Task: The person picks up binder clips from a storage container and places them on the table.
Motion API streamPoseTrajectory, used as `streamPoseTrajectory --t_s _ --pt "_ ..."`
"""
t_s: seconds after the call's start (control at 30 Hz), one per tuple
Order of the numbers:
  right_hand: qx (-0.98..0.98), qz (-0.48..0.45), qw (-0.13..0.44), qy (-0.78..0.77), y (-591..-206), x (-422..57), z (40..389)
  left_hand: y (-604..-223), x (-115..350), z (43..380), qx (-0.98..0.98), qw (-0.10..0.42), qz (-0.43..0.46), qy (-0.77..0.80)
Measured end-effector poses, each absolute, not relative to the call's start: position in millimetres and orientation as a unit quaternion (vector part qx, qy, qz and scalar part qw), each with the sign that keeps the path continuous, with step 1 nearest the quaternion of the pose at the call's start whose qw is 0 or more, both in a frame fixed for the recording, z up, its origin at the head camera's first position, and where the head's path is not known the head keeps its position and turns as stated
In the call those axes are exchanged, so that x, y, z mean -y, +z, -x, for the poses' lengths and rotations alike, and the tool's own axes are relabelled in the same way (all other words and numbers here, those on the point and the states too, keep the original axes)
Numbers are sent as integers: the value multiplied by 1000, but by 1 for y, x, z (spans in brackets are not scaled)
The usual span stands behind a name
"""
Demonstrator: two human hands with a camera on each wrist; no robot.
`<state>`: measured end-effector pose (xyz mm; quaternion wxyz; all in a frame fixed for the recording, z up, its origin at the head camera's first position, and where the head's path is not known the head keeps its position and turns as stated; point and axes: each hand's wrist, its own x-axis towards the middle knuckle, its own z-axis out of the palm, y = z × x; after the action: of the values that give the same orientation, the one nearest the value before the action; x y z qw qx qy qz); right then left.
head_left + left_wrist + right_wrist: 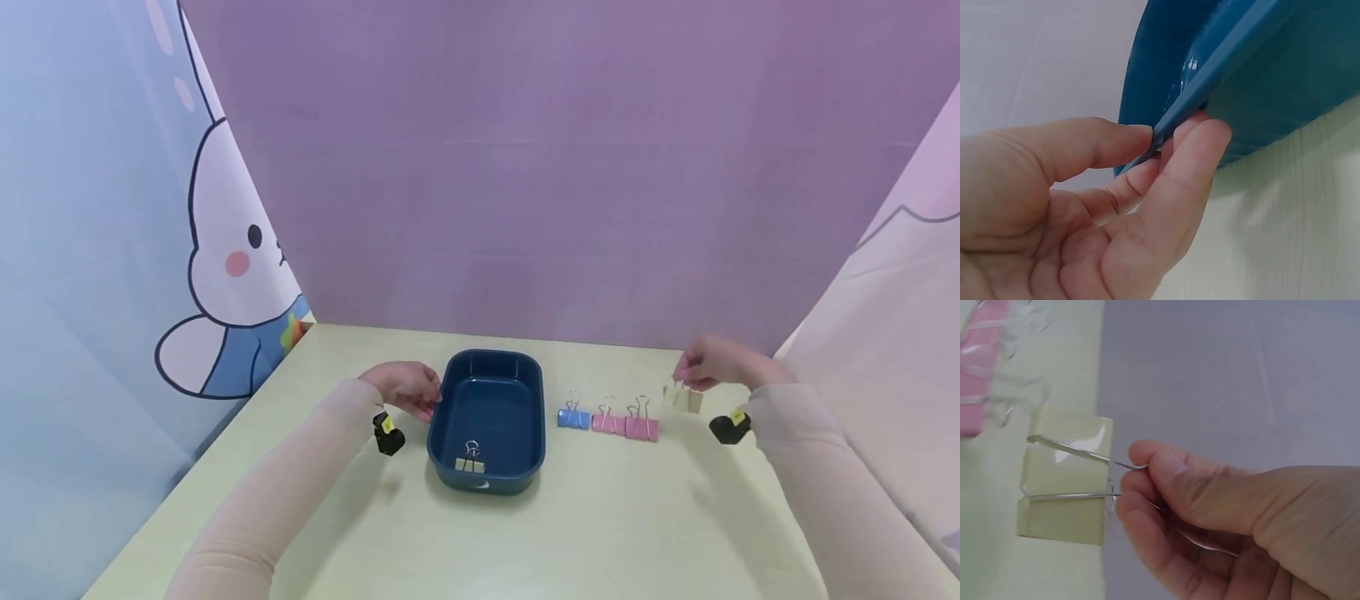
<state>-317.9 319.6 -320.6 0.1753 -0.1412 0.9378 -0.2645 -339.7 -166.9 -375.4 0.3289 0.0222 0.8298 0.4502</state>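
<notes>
My left hand (pixel 408 388) pinches the left rim of a dark blue tray (pixel 542 417), thumb on the inside and fingers beneath the edge in the left wrist view. A yellow binder clip (pixel 470 465) lies inside the tray at its near end. My right hand (pixel 716 364) pinches the wire handle of another yellow binder clip (pixel 1066 475) between thumb and fingers, at the right of the row of clips. The clip's body points away from the fingertips in the right wrist view.
Between tray and right hand, a blue binder clip (pixel 573 419) and two pink binder clips, one nearer the blue (pixel 608 423) and one farther right (pixel 642 429), stand in a row on the pale table (pixel 600 533). A purple curtain (pixel 525 167) hangs behind.
</notes>
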Motion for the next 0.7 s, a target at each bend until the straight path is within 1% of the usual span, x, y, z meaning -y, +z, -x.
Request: streamPoseTrajectory --t_s 0.13,0.23,0.47,0.7 --pt "-929 131 220 -267 -340 -330 318 -376 166 341 -830 328 -22 450" --pt "-922 120 241 -277 -352 -330 316 -377 167 342 -830 327 -22 451" --pt "-920 108 251 -281 -370 -324 316 -376 166 341 -831 327 -19 450" --pt "-919 108 252 -284 -378 -325 319 -375 165 340 -832 323 -16 451"
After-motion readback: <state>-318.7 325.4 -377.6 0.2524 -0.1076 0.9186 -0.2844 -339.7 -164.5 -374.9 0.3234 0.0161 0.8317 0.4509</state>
